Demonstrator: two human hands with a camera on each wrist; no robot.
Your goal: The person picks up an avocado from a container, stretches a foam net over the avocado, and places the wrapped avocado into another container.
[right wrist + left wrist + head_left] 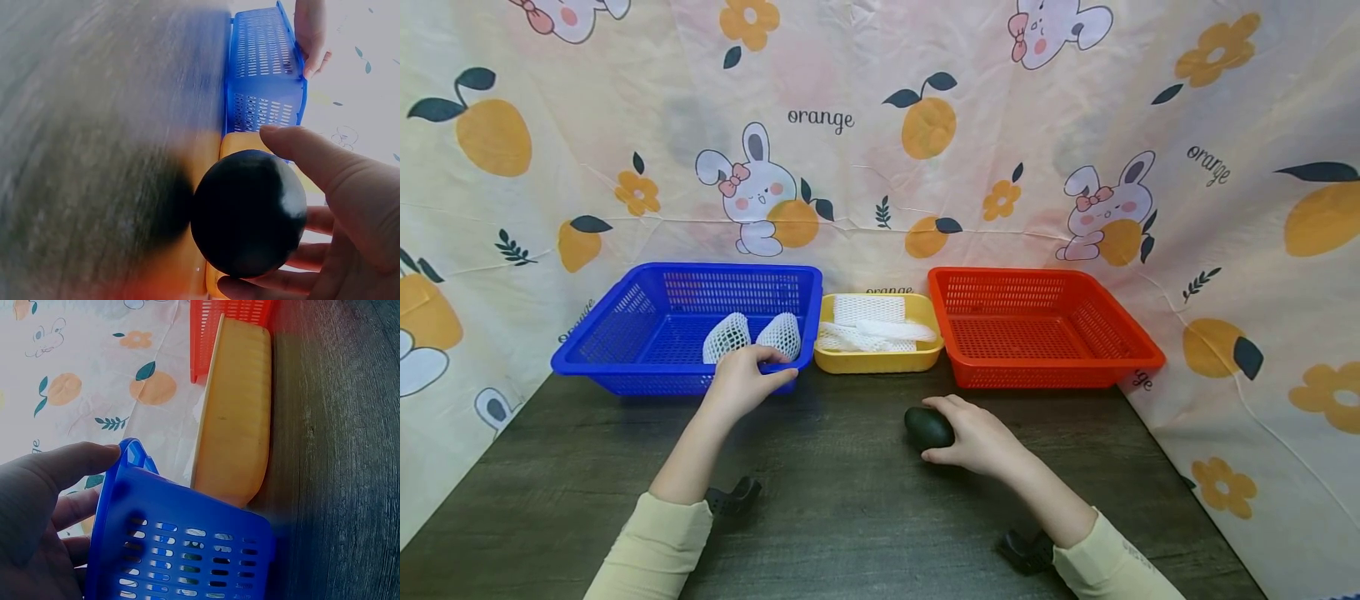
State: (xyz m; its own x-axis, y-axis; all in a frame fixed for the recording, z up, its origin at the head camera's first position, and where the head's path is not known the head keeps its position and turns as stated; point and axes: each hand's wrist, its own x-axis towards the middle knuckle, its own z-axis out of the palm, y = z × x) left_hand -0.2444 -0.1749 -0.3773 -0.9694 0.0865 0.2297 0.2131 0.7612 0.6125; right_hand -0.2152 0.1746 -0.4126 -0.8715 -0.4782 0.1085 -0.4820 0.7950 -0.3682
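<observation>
My right hand (973, 437) has its thumb and fingers round a smooth, dark green avocado (928, 428), close over the table in front of the yellow tray (880, 362). In the right wrist view the avocado (247, 215) shows its rounded end, with fingertips beneath it. At the front right corner of the blue basket (647, 368), my left hand (745, 379) grips the rim. The left wrist view shows the thumb at the rim's edge and the fingers behind the basket wall (187, 519). Inside that basket stand two pieces in white foam nets (727, 337), dark green showing through the mesh.
Several white foam net sleeves (872, 323) lie in the yellow tray between the baskets. A red basket (1045, 375) stands at the right. Behind them hangs a printed cloth (865, 192). All stand on a dark wooden table (842, 500). Black wrist mounts (1030, 552) sit below both forearms.
</observation>
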